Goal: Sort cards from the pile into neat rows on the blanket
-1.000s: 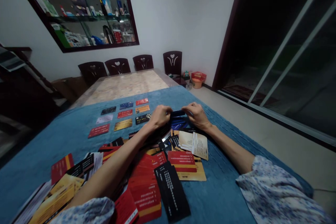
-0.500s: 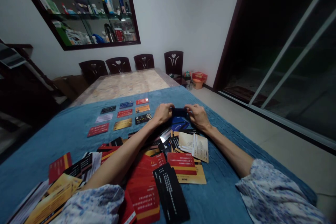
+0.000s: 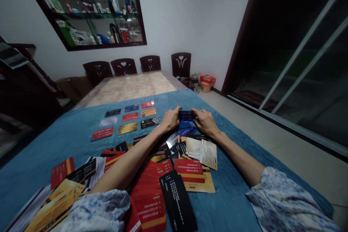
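Note:
Between my two hands a dark blue card (image 3: 186, 115) is held up by its short ends, its printed face toward me. My left hand (image 3: 171, 119) pinches the left end; my right hand (image 3: 206, 121) pinches the right end. Whether it is one card or a thin stack I cannot tell. Just below lie blue cards (image 3: 185, 129) on the blue cloth (image 3: 217, 188). Nearer me spreads a loose heap with red cards (image 3: 149, 203), a black card (image 3: 178, 201), and cream cards (image 3: 208, 153). My left forearm hides part of this heap.
Left of my hands, several cards lie spaced in rows, among them a gold card (image 3: 127, 128), a black VIP card (image 3: 149, 123) and a red card (image 3: 102, 133). Beyond the cloth shows the bare stone tabletop (image 3: 136, 85). Dark chairs (image 3: 181, 66) stand along the far side.
The dark blue card has tilted a little, so its printing now shows more clearly. Both hands keep their hold at nearly the same place, and the view has shifted slightly.

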The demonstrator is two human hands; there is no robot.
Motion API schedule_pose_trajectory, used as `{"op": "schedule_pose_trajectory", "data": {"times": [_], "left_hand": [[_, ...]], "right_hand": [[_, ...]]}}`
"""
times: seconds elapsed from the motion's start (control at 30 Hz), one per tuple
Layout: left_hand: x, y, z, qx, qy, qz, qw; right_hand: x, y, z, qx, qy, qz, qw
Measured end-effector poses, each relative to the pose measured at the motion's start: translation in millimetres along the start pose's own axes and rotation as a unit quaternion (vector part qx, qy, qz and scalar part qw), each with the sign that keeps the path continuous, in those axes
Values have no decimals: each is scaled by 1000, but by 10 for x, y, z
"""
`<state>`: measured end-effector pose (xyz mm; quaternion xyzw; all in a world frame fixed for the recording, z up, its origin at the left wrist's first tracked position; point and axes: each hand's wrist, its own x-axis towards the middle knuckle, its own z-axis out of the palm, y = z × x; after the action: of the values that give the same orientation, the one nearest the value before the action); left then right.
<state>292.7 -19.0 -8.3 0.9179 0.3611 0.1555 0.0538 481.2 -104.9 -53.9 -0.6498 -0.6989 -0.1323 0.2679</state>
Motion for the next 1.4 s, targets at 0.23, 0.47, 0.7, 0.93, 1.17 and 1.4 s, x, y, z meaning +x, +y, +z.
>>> {"op": "schedule_pose_trajectory", "data": {"times": [0.23,0.47,0.7,0.93,1.17,1.4], "left_hand": [[26,23,-43,-42,29,9,999],[-80,54,-160,-38,23,24,999],[-259,58,-286,-4,-10,34,999],[-374,-54,-369,0,-18,46,999],[-457,-190,-461,42,-27,41,998],[-548,-361,-539,31,-14,45,998]], "right_hand": [[12,15,-22,-10,11,-2,1000],[28,-17,-86,-17,29,-24,999],[39,-98,-143,-12,8,-47,999],[57,-204,-206,-13,-18,-77,997],[157,-302,-245,-15,-38,-110,993],[340,-456,-255,-16,-80,-141,987]]}}
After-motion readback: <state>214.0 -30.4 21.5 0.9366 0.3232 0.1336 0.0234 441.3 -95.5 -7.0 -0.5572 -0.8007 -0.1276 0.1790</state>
